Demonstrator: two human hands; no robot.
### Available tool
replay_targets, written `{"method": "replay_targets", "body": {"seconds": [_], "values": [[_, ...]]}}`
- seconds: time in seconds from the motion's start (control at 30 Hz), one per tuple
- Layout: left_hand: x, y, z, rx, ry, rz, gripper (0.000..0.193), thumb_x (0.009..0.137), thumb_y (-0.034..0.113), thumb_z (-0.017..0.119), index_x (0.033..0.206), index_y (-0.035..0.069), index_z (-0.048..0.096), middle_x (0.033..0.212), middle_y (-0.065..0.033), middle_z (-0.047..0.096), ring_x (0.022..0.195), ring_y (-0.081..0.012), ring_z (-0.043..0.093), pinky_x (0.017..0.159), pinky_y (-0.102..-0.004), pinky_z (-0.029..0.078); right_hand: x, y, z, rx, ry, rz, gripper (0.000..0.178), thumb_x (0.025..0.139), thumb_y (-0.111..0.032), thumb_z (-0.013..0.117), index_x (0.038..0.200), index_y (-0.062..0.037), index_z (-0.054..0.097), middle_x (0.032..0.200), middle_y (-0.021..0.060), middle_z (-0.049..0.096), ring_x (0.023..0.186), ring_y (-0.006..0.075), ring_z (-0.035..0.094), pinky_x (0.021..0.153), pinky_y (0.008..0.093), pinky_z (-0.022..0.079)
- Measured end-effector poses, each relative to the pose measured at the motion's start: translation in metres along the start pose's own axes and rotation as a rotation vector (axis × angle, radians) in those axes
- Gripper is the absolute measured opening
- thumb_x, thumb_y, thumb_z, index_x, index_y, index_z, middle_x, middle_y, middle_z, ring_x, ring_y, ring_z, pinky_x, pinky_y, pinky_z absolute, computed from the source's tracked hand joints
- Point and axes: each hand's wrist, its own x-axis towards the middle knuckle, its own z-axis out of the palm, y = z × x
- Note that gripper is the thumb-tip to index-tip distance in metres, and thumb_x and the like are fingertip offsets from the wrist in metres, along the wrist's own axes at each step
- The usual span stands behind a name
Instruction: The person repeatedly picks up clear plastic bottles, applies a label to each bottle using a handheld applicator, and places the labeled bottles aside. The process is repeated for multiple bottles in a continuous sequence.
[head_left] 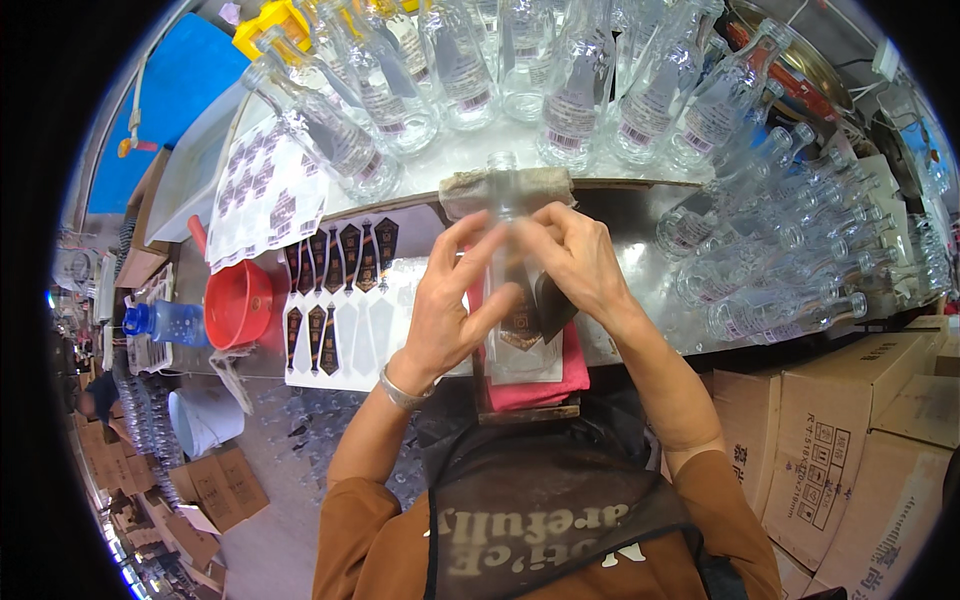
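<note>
A clear glass bottle lies in front of me, its neck pointing away and resting by a rolled beige towel. A dark tie-shaped label shows along its body. My left hand is at the bottle's left side, thumb and fingers apart, fingertips near the neck and blurred. From the right, my right hand bends its fingers over the bottle; their tips are smeared by motion. Below that palm sticks out a dark flat piece, apparently held there. Pink cloth lies under the bottle.
A white sheet of tie-shaped labels lies at left, near a red bowl and a sheet of barcode stickers. Several upright bottles line the back. More bottles lie at right, above cardboard boxes.
</note>
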Motion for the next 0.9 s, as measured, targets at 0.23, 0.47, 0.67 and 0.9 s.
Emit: {"method": "replay_targets", "body": {"seconds": [0.23, 0.47, 0.67, 0.9], "values": [[-0.009, 0.006, 0.003, -0.143, 0.029, -0.076, 0.069, 0.087, 0.013, 0.074, 0.15, 0.005, 0.047, 0.149, -0.0172, 0.046, 0.134, -0.0308, 0.051, 0.109, -0.0409, 0.045, -0.012, -0.002, -0.01, 0.089, -0.116, 0.122, 0.048, 0.094, -0.035, 0.07, 0.116, 0.0071, 0.064, 0.101, 0.0216, 0.074, 0.093, 0.024, 0.073, 0.08, 0.0326, 0.055], [-0.06, 0.02, 0.004, -0.506, -0.138, -0.375, 0.092, 0.087, 0.016, 0.076, 0.16, 0.002, 0.021, 0.159, -0.0198, 0.036, 0.141, -0.0302, 0.045, 0.114, -0.0428, 0.039, -0.092, -0.003, -0.025, 0.03, -0.318, 0.213, 0.071, 0.088, -0.027, 0.075, 0.145, 0.0035, 0.046, 0.122, 0.0187, 0.07, 0.089, 0.0149, 0.067, 0.08, 0.0305, 0.054], [-0.058, 0.015, 0.012, -0.776, -0.031, -0.451, 0.061, 0.102, 0.014, 0.06, 0.154, -0.004, 0.035, 0.15, -0.0168, 0.049, 0.14, -0.0246, 0.046, 0.115, -0.0372, 0.036, -0.091, -0.004, -0.014, 0.146, -0.23, 0.195, 0.054, 0.098, -0.016, 0.064, 0.144, 0.0042, 0.045, 0.123, 0.0209, 0.065, 0.063, 0.0109, 0.063, 0.059, 0.0256, 0.051], [-0.051, 0.022, 0.019, -0.752, 0.056, -0.437, 0.056, 0.099, 0.006, 0.064, 0.15, -0.004, 0.041, 0.136, -0.0128, 0.059, 0.123, -0.0203, 0.059, 0.1, -0.0349, 0.05, -0.082, 0.0, -0.006, 0.04, -0.159, 0.132, 0.05, 0.097, -0.022, 0.067, 0.136, 0.0069, 0.053, 0.107, 0.0164, 0.07, 0.065, 0.0101, 0.063, 0.059, 0.0258, 0.051]]}}
